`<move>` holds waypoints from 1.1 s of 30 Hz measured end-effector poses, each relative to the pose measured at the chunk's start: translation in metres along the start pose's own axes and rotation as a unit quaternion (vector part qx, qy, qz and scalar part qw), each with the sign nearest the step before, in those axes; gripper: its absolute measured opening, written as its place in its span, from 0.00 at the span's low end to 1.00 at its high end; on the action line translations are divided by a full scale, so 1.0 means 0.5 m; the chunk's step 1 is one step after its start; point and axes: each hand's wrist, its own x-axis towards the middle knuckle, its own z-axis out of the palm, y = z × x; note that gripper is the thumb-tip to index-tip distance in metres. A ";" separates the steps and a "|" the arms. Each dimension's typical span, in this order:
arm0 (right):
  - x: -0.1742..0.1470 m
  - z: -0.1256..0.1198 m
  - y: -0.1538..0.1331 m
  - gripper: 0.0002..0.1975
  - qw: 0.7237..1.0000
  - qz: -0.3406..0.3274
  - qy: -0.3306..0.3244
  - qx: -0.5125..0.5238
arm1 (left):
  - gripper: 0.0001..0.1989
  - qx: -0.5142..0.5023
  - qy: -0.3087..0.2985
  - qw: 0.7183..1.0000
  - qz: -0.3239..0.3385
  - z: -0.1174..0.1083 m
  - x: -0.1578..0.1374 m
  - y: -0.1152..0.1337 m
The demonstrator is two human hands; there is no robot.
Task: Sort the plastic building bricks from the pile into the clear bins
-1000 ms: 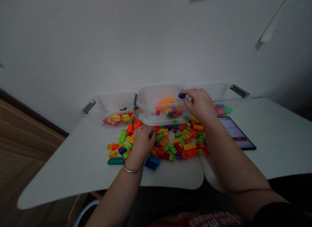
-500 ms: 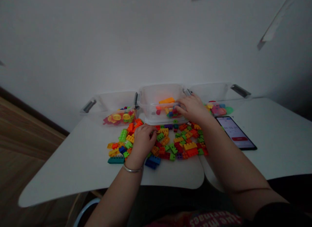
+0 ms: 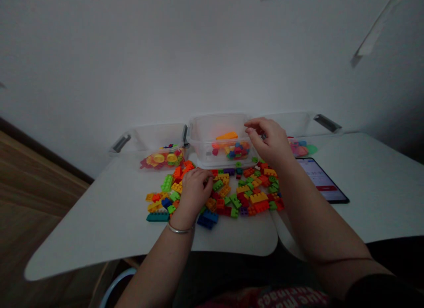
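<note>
My left hand (image 3: 196,186), with a bangle at the wrist, rests low over the pile of toy building bricks (image 3: 260,197). Its thumb and fingers curl together; whatever may be between them is hidden. My right hand (image 3: 270,138) hovers by the right rim of the middle clear plastic box (image 3: 220,116). Thumb and forefinger are apart, with nothing visible between them. Through the box's wall I see an orange piece (image 3: 227,136) and several small coloured pieces (image 3: 238,150).
Left of the middle box stands a clear box (image 3: 157,133) with yellow and red pieces. Another clear box (image 3: 288,120), partly behind my right hand, holds coloured pieces. A phone (image 3: 326,184) lies beside my right forearm. The white table's (image 3: 86,228) front edge faces me.
My right hand has moved from over the middle box to the right and slightly upward, uncovering the small pieces there. My left hand has stayed put.
</note>
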 end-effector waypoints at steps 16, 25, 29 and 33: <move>-0.035 0.071 -0.058 0.14 0.889 -0.038 -0.413 -0.193 | 0.08 0.001 -0.005 1.000 -0.006 0.001 0.001 -0.001; -0.046 0.087 -0.058 0.13 0.872 -0.015 -0.429 -0.235 | 0.09 0.000 -0.005 1.000 -0.010 0.000 0.001 0.000; -0.043 0.084 -0.060 0.13 0.862 0.007 -0.441 -0.252 | 0.09 0.000 -0.005 1.000 -0.014 -0.001 0.001 0.001; -0.044 0.082 -0.056 0.13 0.863 0.003 -0.440 -0.246 | 0.09 -0.001 -0.006 1.000 -0.015 -0.002 0.001 0.002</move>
